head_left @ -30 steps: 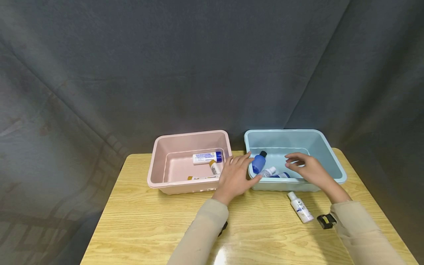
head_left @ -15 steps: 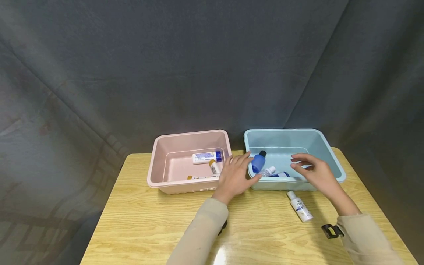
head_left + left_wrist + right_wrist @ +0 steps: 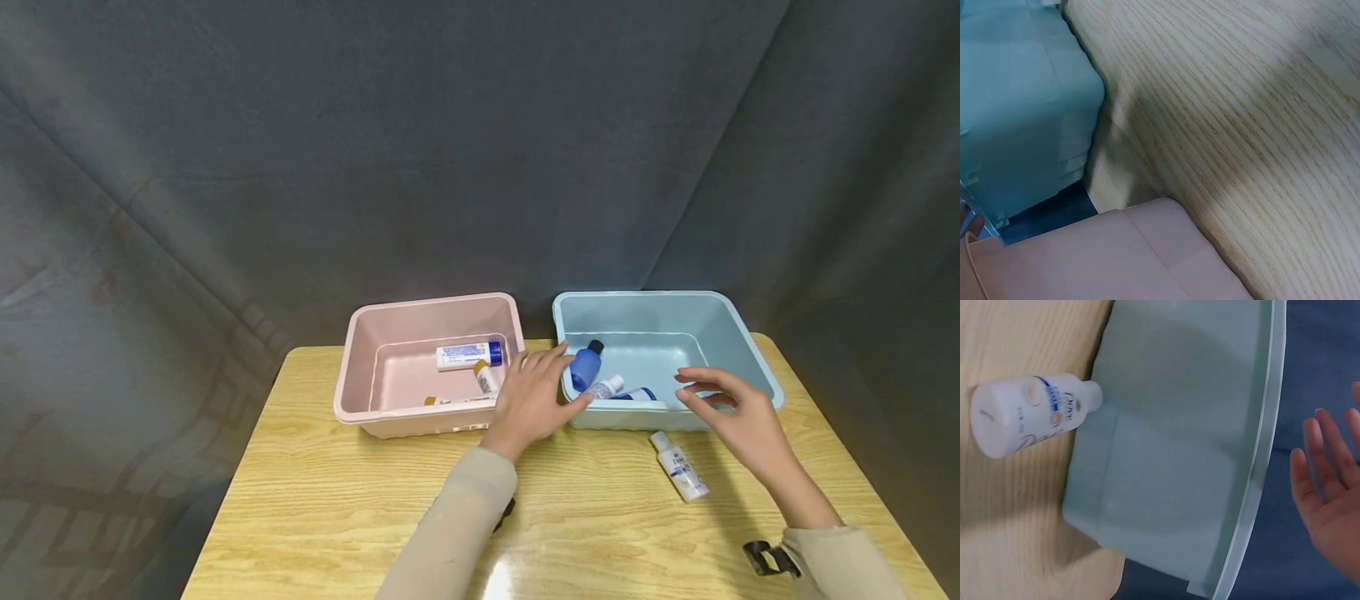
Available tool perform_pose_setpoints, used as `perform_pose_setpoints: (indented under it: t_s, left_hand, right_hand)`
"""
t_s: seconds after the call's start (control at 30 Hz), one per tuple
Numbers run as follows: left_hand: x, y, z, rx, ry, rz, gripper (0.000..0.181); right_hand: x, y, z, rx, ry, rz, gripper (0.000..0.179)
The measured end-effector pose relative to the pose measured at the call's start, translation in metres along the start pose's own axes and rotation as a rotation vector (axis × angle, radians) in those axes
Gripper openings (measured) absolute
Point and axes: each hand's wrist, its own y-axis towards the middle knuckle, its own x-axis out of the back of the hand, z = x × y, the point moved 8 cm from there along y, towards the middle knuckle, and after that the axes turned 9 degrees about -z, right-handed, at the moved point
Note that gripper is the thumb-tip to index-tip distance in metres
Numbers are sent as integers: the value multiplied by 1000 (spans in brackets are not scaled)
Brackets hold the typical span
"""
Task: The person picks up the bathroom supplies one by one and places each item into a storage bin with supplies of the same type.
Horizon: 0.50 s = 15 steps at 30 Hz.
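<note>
My left hand (image 3: 528, 402) is spread over the gap between the pink bin (image 3: 420, 421) and the light-blue bin (image 3: 637, 302), holding nothing. Its fingertips lie near the blue bin's left rim; whether they touch is unclear. Above the blue bin's front right part hovers my right hand (image 3: 738, 417), fingers loosely bent and nothing between them. Inside the blue bin are a blue bottle (image 3: 585, 369) with a black cap, a small white-capped bottle (image 3: 606, 388) and a blue-and-white item (image 3: 636, 394) partly behind the rim. A white bottle (image 3: 681, 468) lies on the table in front.
In the pink bin lie a white tube (image 3: 461, 357) with a blue cap, a yellow-capped white bottle (image 3: 486, 377) and another yellow-capped item (image 3: 450, 402) partly hidden by the front rim. A dark curtain (image 3: 420, 167) hangs behind the wooden table (image 3: 322, 517).
My right hand has drawn back toward the right and the near side, from over the blue bin's middle to its front right. My left hand and the bottles have stayed put.
</note>
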Motion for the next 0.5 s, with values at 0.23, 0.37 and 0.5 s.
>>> perform_pose_setpoints:
  t_s: [0.23, 0.37, 0.5]
  left_hand:
    - [-1, -1, 0, 5, 1, 0, 70]
    - [-1, 0, 0, 3, -1, -2, 69]
    - [0, 0, 0, -3, 10, -6, 70]
  right_hand:
    - [7, -15, -8, -24, -2, -18, 30]
    - [10, -23, -12, -15, 23, -56, 31]
    - [11, -32, -15, -2, 68, -108, 31]
